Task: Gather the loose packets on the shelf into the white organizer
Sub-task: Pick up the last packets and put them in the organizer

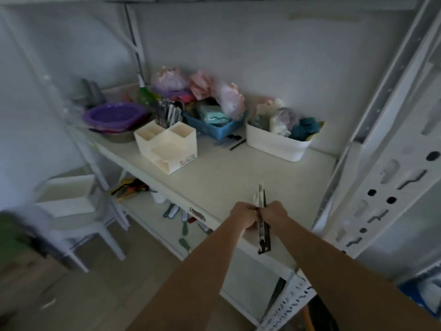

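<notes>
Both hands meet over the front edge of the white shelf (214, 177). My left hand (244, 217) and my right hand (274, 215) together grip a thin stack of flat packets (262, 235), black and white, held on edge. The white organizer (167, 149), with several open compartments, stands on the shelf to the far left of my hands. A bunch of dark packets (167, 113) sticks up just behind it. A few dark loose packets (235, 140) lie on the shelf between the blue basket and the white bin.
A blue basket (214, 130) and a white bin (276, 144) filled with soft items stand at the back. Purple plates (114, 117) are stacked at the left. A perforated metal upright (381, 187) rises at the right. A lower shelf (176, 216) holds utensils; a white stool (71, 201) stands left.
</notes>
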`<move>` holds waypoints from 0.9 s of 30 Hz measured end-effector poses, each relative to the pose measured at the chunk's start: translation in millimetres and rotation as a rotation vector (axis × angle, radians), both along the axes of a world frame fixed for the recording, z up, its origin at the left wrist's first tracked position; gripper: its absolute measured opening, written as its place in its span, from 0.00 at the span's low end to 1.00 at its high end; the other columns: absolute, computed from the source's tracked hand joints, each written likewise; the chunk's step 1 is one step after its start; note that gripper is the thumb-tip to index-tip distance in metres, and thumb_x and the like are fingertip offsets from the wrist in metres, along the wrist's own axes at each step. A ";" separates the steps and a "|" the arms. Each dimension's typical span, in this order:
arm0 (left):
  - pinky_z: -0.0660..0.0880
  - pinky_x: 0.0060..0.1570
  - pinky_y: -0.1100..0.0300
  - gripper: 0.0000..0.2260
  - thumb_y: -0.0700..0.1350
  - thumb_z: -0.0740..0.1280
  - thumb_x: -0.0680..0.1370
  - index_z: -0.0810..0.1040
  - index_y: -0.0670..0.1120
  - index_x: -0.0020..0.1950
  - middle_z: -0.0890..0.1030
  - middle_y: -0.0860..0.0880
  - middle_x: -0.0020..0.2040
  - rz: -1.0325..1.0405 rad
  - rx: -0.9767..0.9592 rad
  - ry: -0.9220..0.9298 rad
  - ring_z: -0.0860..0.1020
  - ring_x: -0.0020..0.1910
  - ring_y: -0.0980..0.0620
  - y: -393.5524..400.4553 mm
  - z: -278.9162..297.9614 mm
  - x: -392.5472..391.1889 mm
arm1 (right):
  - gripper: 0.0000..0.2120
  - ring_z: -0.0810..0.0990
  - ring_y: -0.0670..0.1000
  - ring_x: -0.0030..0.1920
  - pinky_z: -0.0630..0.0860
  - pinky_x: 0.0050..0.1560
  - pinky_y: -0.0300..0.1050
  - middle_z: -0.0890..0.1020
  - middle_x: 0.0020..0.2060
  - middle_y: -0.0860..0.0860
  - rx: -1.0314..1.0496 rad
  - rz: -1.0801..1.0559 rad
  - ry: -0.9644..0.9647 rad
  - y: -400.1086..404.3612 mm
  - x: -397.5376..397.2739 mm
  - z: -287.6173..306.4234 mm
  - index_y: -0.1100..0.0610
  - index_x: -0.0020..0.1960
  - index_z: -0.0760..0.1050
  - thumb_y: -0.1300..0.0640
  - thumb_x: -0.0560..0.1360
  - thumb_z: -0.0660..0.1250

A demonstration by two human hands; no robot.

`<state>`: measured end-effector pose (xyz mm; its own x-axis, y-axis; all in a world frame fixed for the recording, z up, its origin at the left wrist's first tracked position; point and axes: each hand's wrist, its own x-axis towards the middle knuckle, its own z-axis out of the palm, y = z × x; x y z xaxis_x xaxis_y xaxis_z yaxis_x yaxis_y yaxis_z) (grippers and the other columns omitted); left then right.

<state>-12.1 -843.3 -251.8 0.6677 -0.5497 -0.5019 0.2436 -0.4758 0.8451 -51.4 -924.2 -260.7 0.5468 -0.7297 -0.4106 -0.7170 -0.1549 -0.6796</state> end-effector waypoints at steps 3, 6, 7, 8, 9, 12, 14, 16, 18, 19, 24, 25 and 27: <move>0.78 0.37 0.59 0.17 0.28 0.62 0.75 0.77 0.38 0.62 0.80 0.41 0.45 0.162 -0.065 0.027 0.76 0.32 0.49 12.4 10.7 -1.7 | 0.13 0.79 0.62 0.54 0.70 0.41 0.44 0.80 0.54 0.64 -0.074 0.111 -0.013 10.4 10.8 11.7 0.68 0.56 0.74 0.61 0.75 0.63; 0.78 0.53 0.50 0.18 0.29 0.61 0.76 0.76 0.40 0.63 0.80 0.35 0.58 0.265 -0.103 0.004 0.78 0.44 0.45 24.4 23.0 10.9 | 0.14 0.79 0.62 0.55 0.73 0.45 0.46 0.80 0.55 0.64 -0.148 0.207 -0.038 20.9 33.6 26.7 0.67 0.56 0.74 0.58 0.76 0.63; 0.78 0.56 0.51 0.18 0.29 0.61 0.76 0.76 0.41 0.63 0.79 0.34 0.60 0.307 -0.108 -0.009 0.77 0.46 0.45 30.0 27.0 18.9 | 0.14 0.80 0.62 0.55 0.74 0.47 0.46 0.80 0.55 0.64 -0.176 0.248 -0.048 25.7 43.3 32.6 0.66 0.56 0.74 0.56 0.76 0.63; 0.77 0.56 0.52 0.18 0.30 0.62 0.75 0.77 0.42 0.63 0.79 0.35 0.61 0.349 -0.114 -0.023 0.77 0.47 0.45 35.5 31.2 26.7 | 0.15 0.80 0.62 0.54 0.75 0.47 0.47 0.81 0.54 0.64 -0.199 0.290 -0.058 30.5 53.2 38.2 0.66 0.56 0.75 0.55 0.76 0.63; 0.77 0.55 0.53 0.18 0.30 0.64 0.75 0.77 0.42 0.63 0.79 0.35 0.61 0.395 -0.117 -0.039 0.77 0.47 0.45 42.7 35.6 35.7 | 0.16 0.80 0.62 0.54 0.74 0.47 0.47 0.81 0.54 0.64 -0.219 0.338 -0.068 36.8 64.1 43.7 0.66 0.56 0.76 0.54 0.76 0.63; 0.77 0.57 0.56 0.18 0.34 0.69 0.73 0.78 0.44 0.62 0.79 0.39 0.61 0.483 -0.106 -0.136 0.79 0.55 0.44 69.0 47.1 63.1 | 0.16 0.81 0.62 0.52 0.70 0.39 0.43 0.82 0.52 0.64 -0.282 0.469 -0.106 58.3 97.8 60.2 0.66 0.55 0.78 0.54 0.75 0.65; 0.75 0.59 0.60 0.18 0.38 0.70 0.73 0.78 0.44 0.62 0.80 0.43 0.61 0.515 -0.098 -0.218 0.79 0.59 0.44 88.9 55.2 84.0 | 0.16 0.81 0.63 0.53 0.68 0.36 0.42 0.83 0.52 0.65 -0.312 0.532 -0.158 75.1 122.9 69.6 0.66 0.54 0.79 0.54 0.75 0.66; 0.76 0.61 0.59 0.17 0.41 0.71 0.73 0.79 0.44 0.62 0.82 0.42 0.59 0.532 -0.086 -0.304 0.79 0.59 0.45 105.4 63.8 111.3 | 0.15 0.81 0.63 0.53 0.72 0.42 0.44 0.83 0.52 0.65 -0.301 0.561 -0.251 90.7 146.4 79.3 0.65 0.55 0.80 0.55 0.75 0.67; 0.77 0.59 0.59 0.16 0.42 0.71 0.73 0.80 0.44 0.60 0.84 0.41 0.55 0.554 -0.090 -0.383 0.81 0.54 0.46 119.4 75.0 142.4 | 0.15 0.81 0.63 0.52 0.78 0.51 0.52 0.83 0.51 0.65 -0.298 0.571 -0.354 105.1 172.2 89.2 0.64 0.55 0.80 0.54 0.75 0.66; 0.77 0.58 0.60 0.16 0.42 0.71 0.73 0.79 0.44 0.61 0.84 0.40 0.55 0.564 -0.090 -0.430 0.81 0.53 0.47 124.3 81.3 159.0 | 0.15 0.81 0.63 0.52 0.78 0.53 0.55 0.83 0.52 0.65 -0.315 0.569 -0.395 110.7 185.7 94.3 0.64 0.55 0.79 0.54 0.76 0.65; 0.76 0.59 0.51 0.20 0.40 0.71 0.73 0.72 0.41 0.64 0.81 0.39 0.57 0.503 -0.033 -0.649 0.79 0.57 0.42 141.3 107.9 251.6 | 0.13 0.79 0.61 0.56 0.75 0.55 0.51 0.82 0.56 0.61 -0.436 0.522 -0.536 128.2 265.0 113.3 0.62 0.58 0.77 0.56 0.78 0.62; 0.77 0.58 0.51 0.18 0.40 0.70 0.73 0.75 0.40 0.61 0.82 0.39 0.56 0.461 -0.020 -0.697 0.80 0.56 0.42 143.9 113.4 272.0 | 0.13 0.79 0.61 0.57 0.75 0.55 0.51 0.82 0.57 0.60 -0.461 0.508 -0.557 130.0 283.5 116.4 0.61 0.59 0.76 0.57 0.77 0.63; 0.77 0.55 0.53 0.12 0.41 0.69 0.74 0.79 0.39 0.57 0.84 0.39 0.53 0.381 0.013 -0.792 0.81 0.54 0.42 147.1 122.7 306.9 | 0.12 0.79 0.60 0.57 0.76 0.55 0.53 0.82 0.57 0.59 -0.525 0.483 -0.585 132.8 315.1 122.9 0.60 0.59 0.75 0.58 0.77 0.63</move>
<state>294.7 -696.2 -129.1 0.9593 -0.2162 0.1817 -0.2679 -0.4926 0.8280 263.7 -791.4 -137.8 0.8566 -0.3827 0.3462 -0.0585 -0.7386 -0.6716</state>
